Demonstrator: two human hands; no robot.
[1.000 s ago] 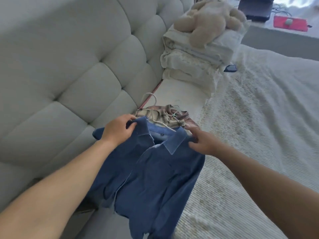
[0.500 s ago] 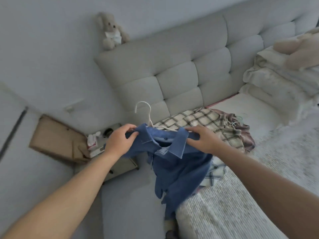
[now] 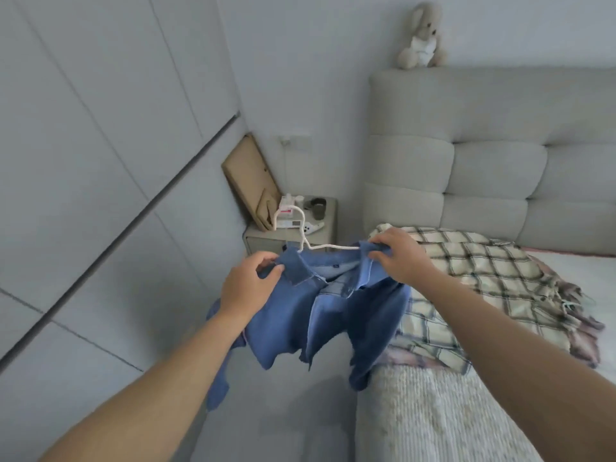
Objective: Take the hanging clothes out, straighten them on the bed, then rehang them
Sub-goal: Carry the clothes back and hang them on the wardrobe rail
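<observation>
Left hand [image 3: 245, 286] and right hand [image 3: 398, 256] pinch blue denim shirt [image 3: 328, 315] shoulders (on white hanger [image 3: 301, 233]); now lifted off bed [image 3: 433, 425].

Beige plush rabbit [image 3: 420, 38] seated atop a grey tufted headboard [image 3: 500, 161]. Bedside table [image 3: 328, 211] in the corner, cluttered with small items (too blurred to identify), brown picture frame [image 3: 248, 181] leaning against the wall behind.
</observation>
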